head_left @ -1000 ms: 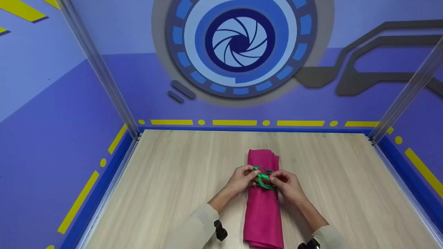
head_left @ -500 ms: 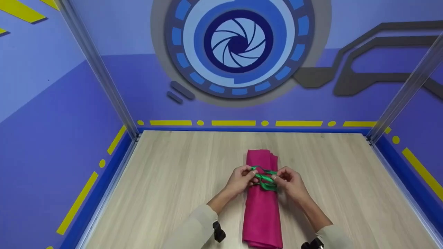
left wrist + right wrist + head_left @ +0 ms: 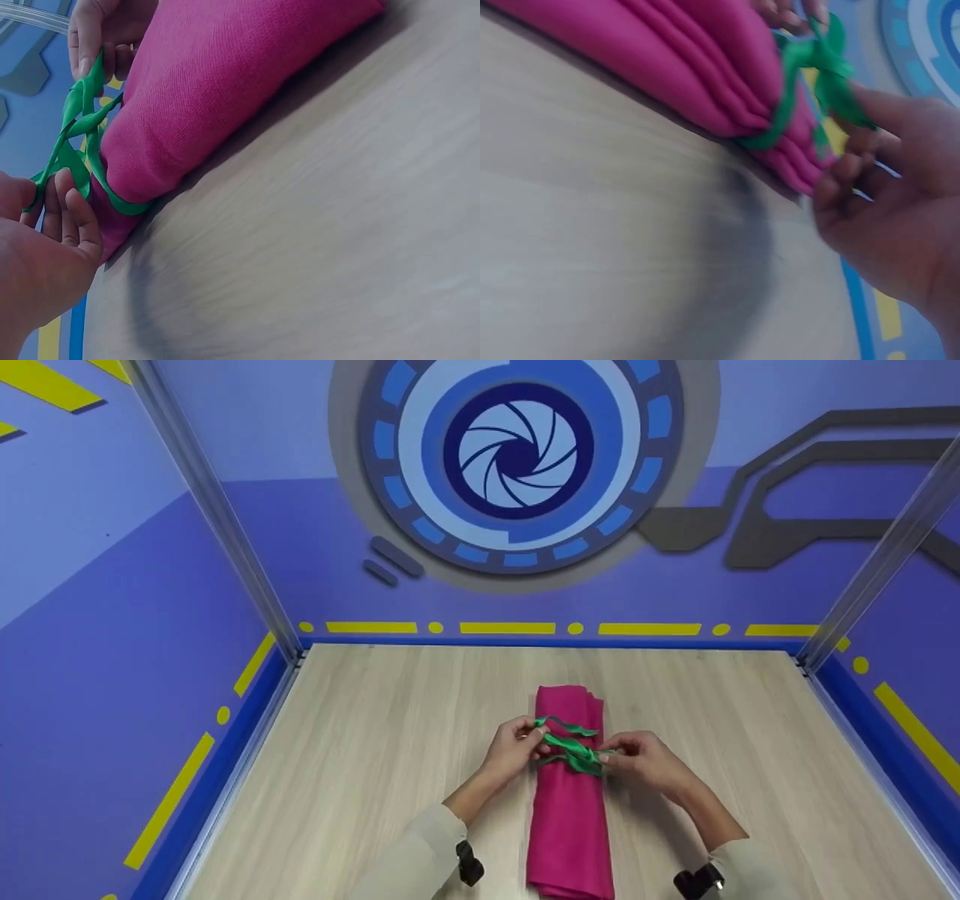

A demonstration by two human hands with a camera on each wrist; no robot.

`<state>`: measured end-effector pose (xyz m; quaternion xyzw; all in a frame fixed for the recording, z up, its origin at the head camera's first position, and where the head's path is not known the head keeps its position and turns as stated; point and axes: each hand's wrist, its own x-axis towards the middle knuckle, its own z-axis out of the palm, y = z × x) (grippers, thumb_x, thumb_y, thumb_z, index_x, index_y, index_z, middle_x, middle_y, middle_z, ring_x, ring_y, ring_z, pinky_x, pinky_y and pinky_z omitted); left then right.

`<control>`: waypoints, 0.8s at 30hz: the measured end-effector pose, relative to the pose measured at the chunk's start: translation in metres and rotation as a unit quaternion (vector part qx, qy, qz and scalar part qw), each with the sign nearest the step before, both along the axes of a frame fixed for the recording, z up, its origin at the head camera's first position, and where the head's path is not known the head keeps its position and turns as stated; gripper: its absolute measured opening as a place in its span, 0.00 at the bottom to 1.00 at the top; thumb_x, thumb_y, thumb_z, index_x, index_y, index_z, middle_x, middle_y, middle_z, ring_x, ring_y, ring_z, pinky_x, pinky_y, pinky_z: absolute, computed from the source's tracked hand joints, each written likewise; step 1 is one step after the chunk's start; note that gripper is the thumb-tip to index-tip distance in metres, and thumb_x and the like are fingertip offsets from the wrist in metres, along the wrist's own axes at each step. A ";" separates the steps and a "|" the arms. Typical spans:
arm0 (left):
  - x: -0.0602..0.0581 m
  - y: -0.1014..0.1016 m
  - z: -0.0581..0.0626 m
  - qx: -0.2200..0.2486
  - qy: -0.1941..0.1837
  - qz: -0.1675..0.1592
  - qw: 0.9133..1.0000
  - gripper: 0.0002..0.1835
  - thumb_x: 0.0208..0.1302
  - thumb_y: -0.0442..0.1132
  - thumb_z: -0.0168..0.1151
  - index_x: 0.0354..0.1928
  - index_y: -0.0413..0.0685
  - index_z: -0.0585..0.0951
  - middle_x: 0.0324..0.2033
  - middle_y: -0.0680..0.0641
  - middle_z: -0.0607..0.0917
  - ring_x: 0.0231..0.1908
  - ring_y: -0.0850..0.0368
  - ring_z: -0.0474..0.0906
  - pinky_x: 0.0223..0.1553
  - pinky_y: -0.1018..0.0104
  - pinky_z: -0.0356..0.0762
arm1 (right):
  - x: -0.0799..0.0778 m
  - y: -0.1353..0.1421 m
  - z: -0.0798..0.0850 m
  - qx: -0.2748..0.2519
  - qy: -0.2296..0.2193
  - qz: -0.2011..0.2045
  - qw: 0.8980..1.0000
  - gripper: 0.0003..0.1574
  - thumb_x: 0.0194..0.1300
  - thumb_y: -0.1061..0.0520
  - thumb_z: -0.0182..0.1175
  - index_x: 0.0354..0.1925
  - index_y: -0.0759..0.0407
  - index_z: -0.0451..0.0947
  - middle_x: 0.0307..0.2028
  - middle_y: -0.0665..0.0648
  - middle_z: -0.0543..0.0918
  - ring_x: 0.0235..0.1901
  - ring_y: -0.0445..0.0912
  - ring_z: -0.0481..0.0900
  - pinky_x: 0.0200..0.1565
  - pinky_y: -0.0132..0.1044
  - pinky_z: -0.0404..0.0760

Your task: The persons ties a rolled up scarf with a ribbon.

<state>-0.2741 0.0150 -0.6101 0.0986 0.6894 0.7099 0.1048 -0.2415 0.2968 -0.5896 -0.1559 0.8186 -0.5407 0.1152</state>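
A folded length of pink cloth (image 3: pixel 571 825) lies lengthwise on the table, and a green ribbon (image 3: pixel 576 750) circles it above its middle. The ribbon crosses itself in a knot on top of the cloth, with loops and a loose strand around it. From the left, my left hand (image 3: pixel 514 750) pinches one part of the ribbon between thumb and fingers. On the other side my right hand (image 3: pixel 645 761) pinches another part, which the right wrist view shows as a green loop (image 3: pixel 832 82) at the thumb and fingertips. The ribbon draws the cloth in, making folds in it.
The pale wood table (image 3: pixel 375 735) extends on both sides of the cloth. Blue printed panels (image 3: pixel 247 547) enclose it at the back and sides, with metal posts (image 3: pixel 217 502) at the corners. Each sleeve has a black buckle (image 3: pixel 469 862) near the wrist.
My right hand has moved outward to the right and slightly down, drawing its part of the ribbon along. My left hand has shifted a little left. The knot looks tighter; the cloth stays put.
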 end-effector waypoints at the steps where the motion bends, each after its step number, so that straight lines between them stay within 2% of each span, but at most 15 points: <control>1: 0.000 0.000 0.000 0.000 0.001 0.000 1.000 0.11 0.79 0.38 0.61 0.48 0.34 0.83 0.37 0.40 0.87 0.38 0.50 0.88 0.39 0.64 0.83 | 0.000 0.003 0.003 0.008 -0.007 0.018 1.000 0.13 0.73 0.58 0.68 0.48 0.67 0.87 0.36 0.61 0.82 0.34 0.42 0.73 0.35 0.33 0.75; 3: 0.000 0.000 0.000 -0.001 0.001 -0.001 1.000 0.11 0.79 0.38 0.61 0.47 0.34 0.83 0.36 0.40 0.87 0.37 0.52 0.87 0.39 0.64 0.83 | 0.000 0.008 0.008 0.018 -0.017 0.042 0.999 0.11 0.72 0.61 0.68 0.46 0.69 0.86 0.33 0.59 0.81 0.32 0.40 0.72 0.33 0.32 0.73; 5: 0.000 -0.001 -0.001 -0.004 0.001 0.000 1.000 0.10 0.79 0.38 0.61 0.47 0.35 0.83 0.36 0.40 0.87 0.37 0.53 0.87 0.39 0.64 0.83 | 0.000 0.011 0.011 0.025 -0.018 0.050 0.998 0.09 0.70 0.63 0.68 0.43 0.71 0.85 0.31 0.58 0.80 0.30 0.40 0.71 0.32 0.31 0.71; 8: 0.000 -0.001 -0.001 -0.004 -0.003 0.000 1.000 0.10 0.79 0.38 0.61 0.48 0.36 0.83 0.37 0.40 0.87 0.38 0.52 0.87 0.39 0.65 0.83 | 0.000 0.012 0.011 0.017 -0.008 0.017 1.000 0.06 0.70 0.65 0.66 0.41 0.70 0.83 0.34 0.59 0.82 0.32 0.43 0.73 0.33 0.33 0.73; 10: 0.000 -0.001 -0.001 -0.003 -0.004 -0.001 1.000 0.10 0.80 0.38 0.61 0.48 0.36 0.83 0.37 0.39 0.87 0.38 0.50 0.87 0.39 0.65 0.83 | 0.000 0.009 0.009 -0.020 -0.010 -0.019 1.000 0.06 0.71 0.65 0.64 0.42 0.71 0.80 0.38 0.60 0.82 0.36 0.45 0.76 0.36 0.35 0.77; 12: 0.000 -0.001 -0.001 -0.001 -0.003 -0.003 1.000 0.10 0.80 0.38 0.60 0.49 0.35 0.82 0.38 0.37 0.87 0.39 0.48 0.87 0.40 0.64 0.83 | 0.000 0.006 0.006 -0.086 -0.022 -0.057 0.994 0.09 0.73 0.65 0.63 0.44 0.73 0.77 0.41 0.59 0.82 0.40 0.47 0.79 0.41 0.38 0.81; 16: 0.000 -0.001 -0.002 0.004 -0.001 -0.004 1.000 0.11 0.80 0.37 0.60 0.50 0.34 0.81 0.39 0.35 0.86 0.39 0.46 0.87 0.39 0.64 0.83 | -0.001 0.000 -0.001 -0.224 -0.050 -0.086 0.970 0.14 0.76 0.65 0.61 0.46 0.78 0.71 0.39 0.57 0.83 0.39 0.45 0.81 0.47 0.40 0.85; 19: 0.000 -0.001 -0.002 0.009 -0.003 -0.003 1.000 0.10 0.80 0.37 0.60 0.50 0.34 0.81 0.38 0.34 0.86 0.39 0.47 0.87 0.40 0.63 0.83 | 0.000 -0.003 -0.004 -0.258 -0.049 -0.088 0.961 0.12 0.77 0.66 0.60 0.46 0.76 0.70 0.35 0.55 0.83 0.38 0.44 0.82 0.47 0.39 0.85; 24: 0.001 -0.004 -0.003 0.018 -0.005 0.000 1.000 0.10 0.80 0.36 0.60 0.51 0.33 0.81 0.40 0.35 0.86 0.41 0.46 0.87 0.43 0.60 0.85 | 0.000 -0.007 -0.003 -0.268 -0.041 -0.117 0.956 0.12 0.76 0.66 0.62 0.46 0.76 0.70 0.32 0.54 0.82 0.36 0.45 0.81 0.40 0.37 0.83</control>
